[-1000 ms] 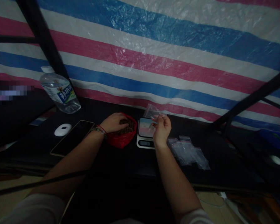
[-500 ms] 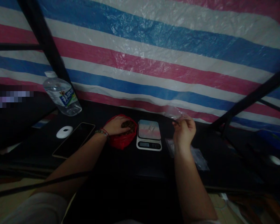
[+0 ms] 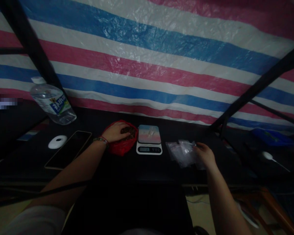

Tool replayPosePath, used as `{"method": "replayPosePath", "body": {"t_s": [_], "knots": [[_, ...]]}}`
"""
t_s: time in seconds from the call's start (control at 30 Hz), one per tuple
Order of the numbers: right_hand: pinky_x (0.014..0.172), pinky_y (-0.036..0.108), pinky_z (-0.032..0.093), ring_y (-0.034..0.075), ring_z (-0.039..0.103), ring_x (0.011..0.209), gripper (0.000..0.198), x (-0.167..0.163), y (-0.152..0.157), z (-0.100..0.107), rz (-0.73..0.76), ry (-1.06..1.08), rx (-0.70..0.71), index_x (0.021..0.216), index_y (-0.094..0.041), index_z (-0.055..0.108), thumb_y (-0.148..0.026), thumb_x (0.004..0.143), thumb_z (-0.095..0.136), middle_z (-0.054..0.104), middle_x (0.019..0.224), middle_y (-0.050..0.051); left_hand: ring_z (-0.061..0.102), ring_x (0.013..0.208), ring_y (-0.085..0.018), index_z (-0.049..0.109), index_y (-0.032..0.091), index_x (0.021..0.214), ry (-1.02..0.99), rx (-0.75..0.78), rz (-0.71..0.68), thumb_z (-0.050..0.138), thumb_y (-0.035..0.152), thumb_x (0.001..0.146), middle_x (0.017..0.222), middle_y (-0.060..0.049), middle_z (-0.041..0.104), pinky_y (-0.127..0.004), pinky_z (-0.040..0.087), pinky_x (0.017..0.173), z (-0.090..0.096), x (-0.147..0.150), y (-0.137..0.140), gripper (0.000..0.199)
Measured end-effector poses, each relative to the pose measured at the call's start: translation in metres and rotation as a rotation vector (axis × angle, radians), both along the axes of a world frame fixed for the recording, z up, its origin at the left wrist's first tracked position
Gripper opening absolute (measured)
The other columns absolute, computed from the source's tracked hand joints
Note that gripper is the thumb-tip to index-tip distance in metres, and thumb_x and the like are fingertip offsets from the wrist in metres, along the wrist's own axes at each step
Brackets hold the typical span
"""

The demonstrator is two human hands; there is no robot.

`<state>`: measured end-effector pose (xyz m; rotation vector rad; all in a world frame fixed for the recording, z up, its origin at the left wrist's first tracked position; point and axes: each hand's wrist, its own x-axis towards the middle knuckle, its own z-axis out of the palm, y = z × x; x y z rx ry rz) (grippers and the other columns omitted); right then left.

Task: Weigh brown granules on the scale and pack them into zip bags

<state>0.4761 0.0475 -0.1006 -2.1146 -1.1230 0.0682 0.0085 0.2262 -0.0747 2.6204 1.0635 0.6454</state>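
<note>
My left hand (image 3: pixel 114 132) rests at the mouth of a red plastic bag (image 3: pixel 122 148), its fingers stretched out over small dark brown pieces (image 3: pixel 129 133) that I cannot identify. Immediately right of the bag stands a white kitchen scale (image 3: pixel 149 138) with a lit display and a shiny, reflecting top. My right hand (image 3: pixel 205 154) is lower and farther right, its fingertips closed on the upper right edge of a clear plastic bag (image 3: pixel 187 148). Other clear plastic bags (image 3: pixel 173 150) lie flat on the black table, overlapping this one.
On the left are a dark phone (image 3: pixel 69 148), a white round case (image 3: pixel 57 142) and a clear water bottle (image 3: pixel 54 102). A striped plastic sheet (image 3: pixel 142 68) hangs behind the table, with black frame bars (image 3: pixel 237 98) in front. A white object with a cable (image 3: pixel 267 156) lies right.
My right hand has come down from holding a clear bag raised beside the scale to the bags on the table. The left hand stays in the red bag. The view has swung right.
</note>
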Motion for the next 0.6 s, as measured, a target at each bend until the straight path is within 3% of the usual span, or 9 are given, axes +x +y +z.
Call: {"method": "replayPosePath", "body": {"t_s": [0.1, 0.2, 0.37, 0.5, 0.6], "knots": [[0.072, 0.041, 0.049, 0.029, 0.064, 0.083, 0.049, -0.001, 0.000, 0.002, 0.003, -0.070, -0.032, 0.105, -0.014, 0.067, -0.047, 0.069, 0.060, 0.068, 0.093, 0.016, 0.060, 0.100, -0.024, 0.065, 0.022, 0.111, -0.004, 0.022, 0.001, 0.053, 0.051, 0.082, 0.110, -0.008, 0.066, -0.038, 0.046, 0.090, 0.002, 0.000, -0.002, 0.043], [0.083, 0.044, 0.046, 0.030, 0.059, 0.095, 0.048, -0.015, 0.000, 0.015, 0.004, -0.224, 0.076, 0.107, -0.012, 0.065, -0.045, 0.074, 0.053, 0.065, 0.100, 0.018, 0.060, 0.101, -0.023, 0.065, 0.021, 0.110, -0.008, 0.037, -0.006, 0.050, 0.049, 0.084, 0.109, -0.008, 0.066, -0.037, 0.045, 0.092, 0.005, -0.001, -0.004, 0.041], [0.082, 0.042, 0.047, 0.026, 0.058, 0.088, 0.038, -0.053, 0.015, 0.047, 0.213, -0.276, 0.207, 0.103, -0.015, 0.065, -0.040, 0.079, 0.051, 0.063, 0.100, 0.014, 0.060, 0.102, -0.023, 0.065, 0.021, 0.110, -0.010, 0.028, -0.030, 0.050, 0.050, 0.085, 0.110, -0.008, 0.066, -0.037, 0.045, 0.092, 0.007, -0.003, -0.004, 0.041], [0.075, 0.039, 0.049, 0.021, 0.058, 0.074, 0.034, -0.090, 0.044, 0.067, 0.486, -0.305, 0.168, 0.107, -0.019, 0.063, -0.035, 0.079, 0.054, 0.062, 0.105, 0.011, 0.060, 0.102, -0.024, 0.064, 0.022, 0.113, 0.011, 0.003, -0.004, 0.057, 0.054, 0.079, 0.111, -0.008, 0.066, -0.038, 0.046, 0.091, 0.002, -0.001, -0.005, 0.047], [0.077, 0.039, 0.049, 0.020, 0.057, 0.072, 0.032, -0.115, 0.070, 0.076, 0.597, -0.302, 0.188, 0.107, -0.020, 0.063, -0.030, 0.078, 0.054, 0.062, 0.105, 0.009, 0.059, 0.104, -0.025, 0.063, 0.022, 0.115, 0.019, 0.018, 0.009, 0.057, 0.054, 0.078, 0.113, -0.009, 0.065, -0.039, 0.044, 0.094, 0.000, 0.005, -0.008, 0.050]]}}
